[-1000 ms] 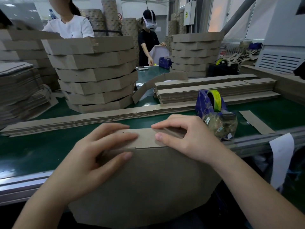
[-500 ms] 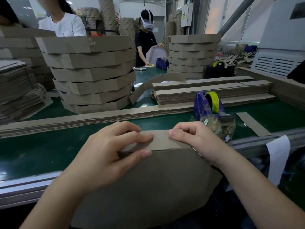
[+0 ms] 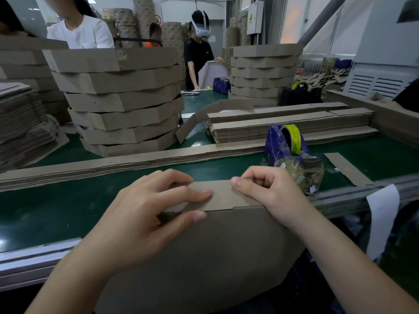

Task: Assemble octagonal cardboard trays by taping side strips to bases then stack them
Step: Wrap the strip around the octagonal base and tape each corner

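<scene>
1. The left hand (image 3: 145,214) pinches the side strip (image 3: 221,196) against the octagonal base (image 3: 215,257) at the near edge of the green table (image 3: 68,211).
2. The right hand (image 3: 267,191), fingers curled, pinches the strip too.
3. The print on the tape dispenser (image 3: 275,143) is unreadable.

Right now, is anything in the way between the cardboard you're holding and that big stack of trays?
Yes. A long, low pile of strips lies across the green table, between the cardboard and the stack.
</scene>
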